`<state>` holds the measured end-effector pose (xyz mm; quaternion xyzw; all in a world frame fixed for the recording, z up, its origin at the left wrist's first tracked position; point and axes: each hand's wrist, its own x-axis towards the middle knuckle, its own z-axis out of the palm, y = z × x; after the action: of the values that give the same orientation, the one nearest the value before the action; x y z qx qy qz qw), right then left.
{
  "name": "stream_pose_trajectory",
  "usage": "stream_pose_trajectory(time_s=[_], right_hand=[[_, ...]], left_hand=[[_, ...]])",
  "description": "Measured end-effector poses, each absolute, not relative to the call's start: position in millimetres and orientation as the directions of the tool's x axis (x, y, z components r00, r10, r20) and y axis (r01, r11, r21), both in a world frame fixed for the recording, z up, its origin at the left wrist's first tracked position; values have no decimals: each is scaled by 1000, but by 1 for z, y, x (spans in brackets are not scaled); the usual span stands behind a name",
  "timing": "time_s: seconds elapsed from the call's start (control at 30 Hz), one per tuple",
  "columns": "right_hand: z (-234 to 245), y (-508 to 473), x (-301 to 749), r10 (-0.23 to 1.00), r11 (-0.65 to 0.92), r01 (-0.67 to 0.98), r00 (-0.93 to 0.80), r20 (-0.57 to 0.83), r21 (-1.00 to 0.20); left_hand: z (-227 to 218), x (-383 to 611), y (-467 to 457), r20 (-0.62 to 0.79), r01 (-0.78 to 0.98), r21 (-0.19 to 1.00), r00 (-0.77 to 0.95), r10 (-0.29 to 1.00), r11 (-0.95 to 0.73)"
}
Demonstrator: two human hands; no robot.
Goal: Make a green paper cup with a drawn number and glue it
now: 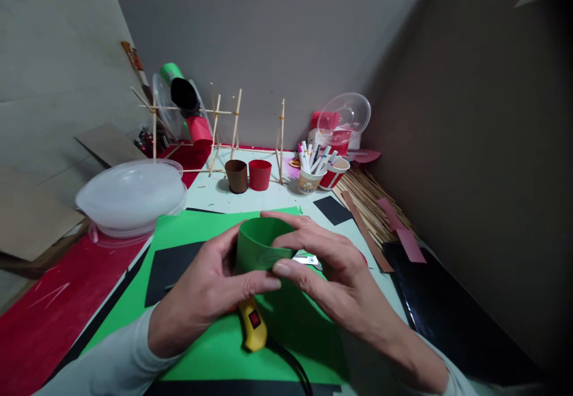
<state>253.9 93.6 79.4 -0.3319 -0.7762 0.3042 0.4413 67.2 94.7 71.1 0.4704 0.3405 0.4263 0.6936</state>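
Observation:
A green paper cup (257, 244), rolled from sheet, stands upright between both hands over a large green paper sheet (197, 229). My left hand (210, 291) wraps its left side with the thumb pressed along the lower edge. My right hand (331, 271) grips the right side, fingers curled over the rim and front. A yellow glue gun (253, 327) with a red switch lies on the green sheet just under my left hand, its black cord (293, 366) trailing toward me. A small metal blade (307, 260) lies by my right fingers.
A black paper square (170, 268) lies left of the cup. Behind stand a brown cup (236, 176), a red cup (260, 175), a stick frame (217, 127), marker cups (313, 172), clear plastic bowls (132, 196) and a bundle of sticks (371, 202). Black sheet (447, 306) at right.

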Motion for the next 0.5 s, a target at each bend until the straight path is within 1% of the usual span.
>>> stream_pose_trajectory(time_s=[0.07,0.1,0.2,0.23,0.27,0.3,0.4,0.5], right_hand=[[80,98,258,822,541,234,-352,448,-808],[80,101,262,843,517,230,-305,443,-825],[80,114,281,867,492,264,-68,493,-829],[79,119,287,858,491,300,-6,513,-818],[78,124,293,852,485,347,18,523,-802],[75,130,298,848,481,397,15,530,-782],[63,142,302,836,489,550,-76,543,-677],[49,147,296,823,503,629,-141,550,-593]], left_hand=[[67,67,96,-57,-251,953,398,916,169],[66,67,97,-52,-225,964,367,929,143],[65,63,100,-14,-69,997,176,984,27],[66,62,101,12,-6,1000,107,994,-12],[67,60,102,41,49,998,51,998,-43],[69,59,103,65,92,994,10,998,-66],[74,55,104,128,158,981,-67,990,-116],[76,51,104,207,199,963,-107,972,-183]])
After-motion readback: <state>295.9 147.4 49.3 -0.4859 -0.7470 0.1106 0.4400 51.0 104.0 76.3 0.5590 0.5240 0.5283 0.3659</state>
